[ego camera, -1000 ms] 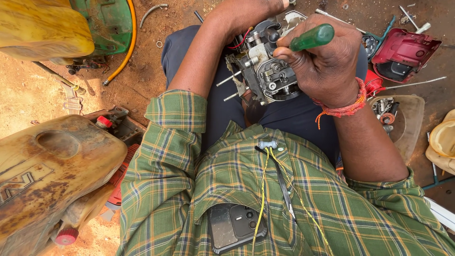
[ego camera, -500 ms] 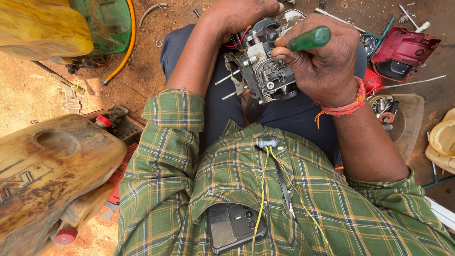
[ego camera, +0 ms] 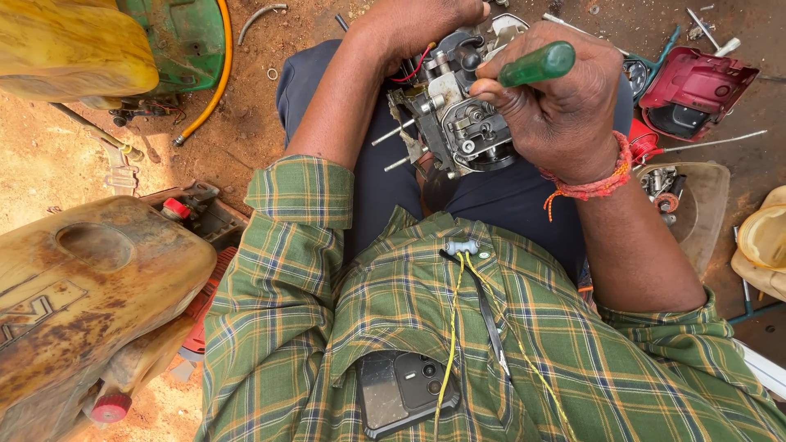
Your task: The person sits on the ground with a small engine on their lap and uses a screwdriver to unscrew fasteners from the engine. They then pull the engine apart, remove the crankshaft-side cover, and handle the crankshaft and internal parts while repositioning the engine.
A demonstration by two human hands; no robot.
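While it rests on the lap at the upper middle of the frame, one small grey engine part [ego camera: 454, 123] is held between two hands. Two bare metal studs are seen sticking out of its left side, and a red wire runs across its top. The left hand [ego camera: 417, 24] is laid over the far top edge of the engine part, touching it; whether its fingers are closed around it cannot be told, since they are hidden behind the part. The right hand [ego camera: 557, 102] is closed into a fist around one screwdriver [ego camera: 536, 64], of which only the green handle is seen, pointing toward the upper right. This fist is pressed against the right side of the engine part, so the part lies just left of the right hand and just below the left hand. One band of red thread is worn on the right wrist.

Below, one green checked shirt [ego camera: 508, 352] fills the lower middle, with one dark phone [ego camera: 401, 391] tucked in its chest pocket and one yellow cord hanging down the front. At the lower left one rusty yellow tank [ego camera: 90, 286] is seen, and at the upper right one red plastic cover [ego camera: 696, 94] lies on the dirt ground. One orange hose curves through the upper left.
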